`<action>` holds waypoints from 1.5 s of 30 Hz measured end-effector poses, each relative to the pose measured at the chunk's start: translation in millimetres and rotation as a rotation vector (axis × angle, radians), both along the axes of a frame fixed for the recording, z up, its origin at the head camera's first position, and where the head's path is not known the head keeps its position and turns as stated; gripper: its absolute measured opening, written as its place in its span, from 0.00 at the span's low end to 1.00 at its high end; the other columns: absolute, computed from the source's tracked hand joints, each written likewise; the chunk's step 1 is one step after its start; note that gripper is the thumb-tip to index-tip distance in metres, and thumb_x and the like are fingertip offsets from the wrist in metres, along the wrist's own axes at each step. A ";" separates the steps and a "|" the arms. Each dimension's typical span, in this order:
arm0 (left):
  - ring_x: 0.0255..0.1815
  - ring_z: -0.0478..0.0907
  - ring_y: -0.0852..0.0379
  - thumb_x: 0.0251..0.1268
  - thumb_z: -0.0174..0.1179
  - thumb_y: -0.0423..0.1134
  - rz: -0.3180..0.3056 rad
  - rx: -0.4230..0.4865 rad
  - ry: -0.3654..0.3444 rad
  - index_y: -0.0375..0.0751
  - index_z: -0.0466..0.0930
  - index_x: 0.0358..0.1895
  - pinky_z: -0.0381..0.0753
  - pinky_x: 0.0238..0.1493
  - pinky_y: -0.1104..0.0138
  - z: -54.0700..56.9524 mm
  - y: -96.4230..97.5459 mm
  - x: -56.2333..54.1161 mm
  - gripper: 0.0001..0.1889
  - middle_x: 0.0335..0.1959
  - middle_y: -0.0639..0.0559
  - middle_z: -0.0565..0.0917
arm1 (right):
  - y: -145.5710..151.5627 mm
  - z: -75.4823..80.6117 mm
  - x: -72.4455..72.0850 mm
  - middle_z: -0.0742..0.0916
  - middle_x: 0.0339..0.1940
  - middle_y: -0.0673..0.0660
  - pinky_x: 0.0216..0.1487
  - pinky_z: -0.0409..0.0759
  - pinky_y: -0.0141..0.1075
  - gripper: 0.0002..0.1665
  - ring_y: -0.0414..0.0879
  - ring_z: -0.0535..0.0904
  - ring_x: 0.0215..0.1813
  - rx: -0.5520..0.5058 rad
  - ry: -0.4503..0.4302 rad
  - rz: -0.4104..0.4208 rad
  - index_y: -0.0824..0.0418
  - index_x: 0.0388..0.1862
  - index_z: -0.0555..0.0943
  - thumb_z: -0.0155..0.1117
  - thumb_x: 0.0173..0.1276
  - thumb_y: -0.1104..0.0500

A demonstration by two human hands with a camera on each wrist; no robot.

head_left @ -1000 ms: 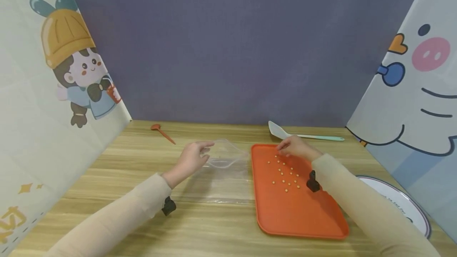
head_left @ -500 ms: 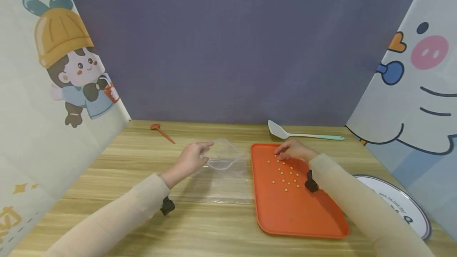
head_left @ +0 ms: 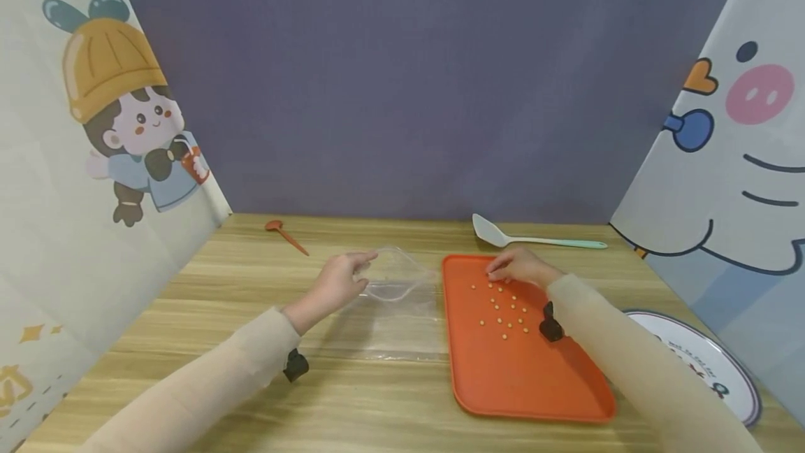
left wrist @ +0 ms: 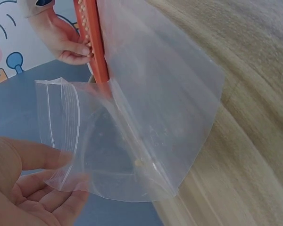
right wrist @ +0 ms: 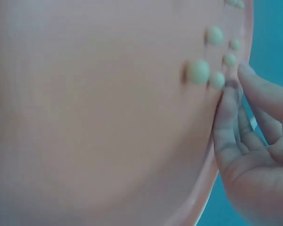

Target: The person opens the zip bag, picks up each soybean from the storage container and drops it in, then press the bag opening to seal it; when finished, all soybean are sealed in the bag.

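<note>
My left hand (head_left: pixel 333 285) holds the mouth of a clear zip-lock bag (head_left: pixel 402 327), thumb and fingers at its zip edge. In the left wrist view the bag (left wrist: pixel 165 89) has its mouth raised, and a small pale yellow speck shows low inside it. Over the far end of the orange tray (head_left: pixel 528 379), my right hand (head_left: pixel 518 265) pinches a soybean (head_left: pixel 490 274) between thumb and forefinger; the fingers mostly hide it. Several more round, pale soybeans (right wrist: pixel 198 71) lie scattered on the tray beside the right fingertips.
A small reddish-brown spoon (head_left: pixel 291 237) lies at the back left. Behind the tray lies a white spatula (head_left: pixel 534 239) with a mint handle. A white printed plate (head_left: pixel 723 355) sits at the right, partly under the right sleeve. Printed cloth walls enclose the table (head_left: pixel 207 341).
My right hand has lowered to the tray's far end, and its fingertips have closed on the soybean there. The left hand and the bag have hardly moved.
</note>
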State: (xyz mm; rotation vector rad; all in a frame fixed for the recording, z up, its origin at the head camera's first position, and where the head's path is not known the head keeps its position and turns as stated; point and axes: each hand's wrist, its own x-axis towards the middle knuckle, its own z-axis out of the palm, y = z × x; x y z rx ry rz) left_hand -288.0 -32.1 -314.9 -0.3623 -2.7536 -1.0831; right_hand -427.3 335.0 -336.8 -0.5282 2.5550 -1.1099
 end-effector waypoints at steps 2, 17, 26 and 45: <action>0.60 0.78 0.40 0.57 0.61 0.23 -0.001 0.004 -0.002 0.37 0.72 0.65 0.81 0.58 0.53 -0.1 0.0 -0.2 0.29 0.63 0.39 0.76 | 2.8 1.8 1.4 0.90 0.36 0.60 0.35 0.85 0.32 0.17 0.39 0.83 0.31 -0.044 -0.037 -0.023 0.77 0.46 0.82 0.68 0.61 0.67; 0.59 0.78 0.39 0.56 0.60 0.22 0.005 -0.010 0.013 0.36 0.73 0.64 0.85 0.48 0.60 -0.3 -0.7 -0.5 0.29 0.61 0.38 0.78 | -9.3 21.1 10.9 0.89 0.43 0.65 0.41 0.87 0.36 0.22 0.41 0.86 0.36 -0.138 -0.079 -0.035 0.80 0.54 0.76 0.63 0.66 0.67; 0.59 0.78 0.40 0.57 0.60 0.23 -0.001 -0.026 0.010 0.36 0.72 0.65 0.83 0.55 0.54 0.5 1.8 -0.4 0.29 0.60 0.37 0.79 | -39.8 46.5 20.2 0.89 0.44 0.60 0.58 0.80 0.55 0.23 0.56 0.84 0.48 -0.145 -0.074 -0.036 0.72 0.55 0.79 0.66 0.66 0.59; 0.59 0.78 0.41 0.57 0.60 0.25 -0.012 -0.040 -0.006 0.36 0.73 0.65 0.85 0.50 0.58 7.0 5.8 -2.6 0.28 0.61 0.38 0.78 | -128.6 83.3 46.5 0.90 0.41 0.57 0.47 0.86 0.40 0.15 0.56 0.85 0.44 -0.220 -0.030 0.072 0.66 0.47 0.84 0.69 0.62 0.61</action>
